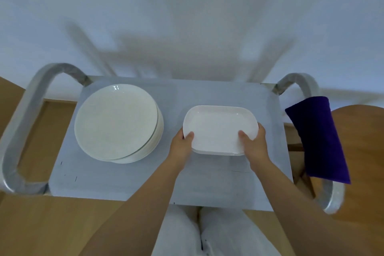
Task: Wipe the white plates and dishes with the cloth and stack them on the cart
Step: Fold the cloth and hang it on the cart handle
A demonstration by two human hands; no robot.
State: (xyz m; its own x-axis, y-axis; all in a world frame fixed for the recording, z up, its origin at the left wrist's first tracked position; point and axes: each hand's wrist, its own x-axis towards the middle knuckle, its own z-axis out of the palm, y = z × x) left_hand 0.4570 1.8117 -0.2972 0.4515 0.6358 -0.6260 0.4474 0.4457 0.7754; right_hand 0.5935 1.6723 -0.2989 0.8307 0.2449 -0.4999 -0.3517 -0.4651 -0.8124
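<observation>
White glazed ceramic, the oblong dish [220,129] looks stiff, smooth and breakable, probably slippery and fairly heavy for its size. It sits on the right half of the cart [170,183], atop at least 1 more like it. The left hand [182,143] and right hand [252,143] grip its 2 near corners, thumbs on the rim. Round plates [116,121] are stacked at left; the purple cloth [316,139] hangs on the right handle. Opposite edges seem the safest hold.

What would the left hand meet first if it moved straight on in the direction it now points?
The left hand points away and slightly right, already gripping the rectangular dish. Beyond it lies bare cart top, then probably the wall; depth is unclear.
</observation>
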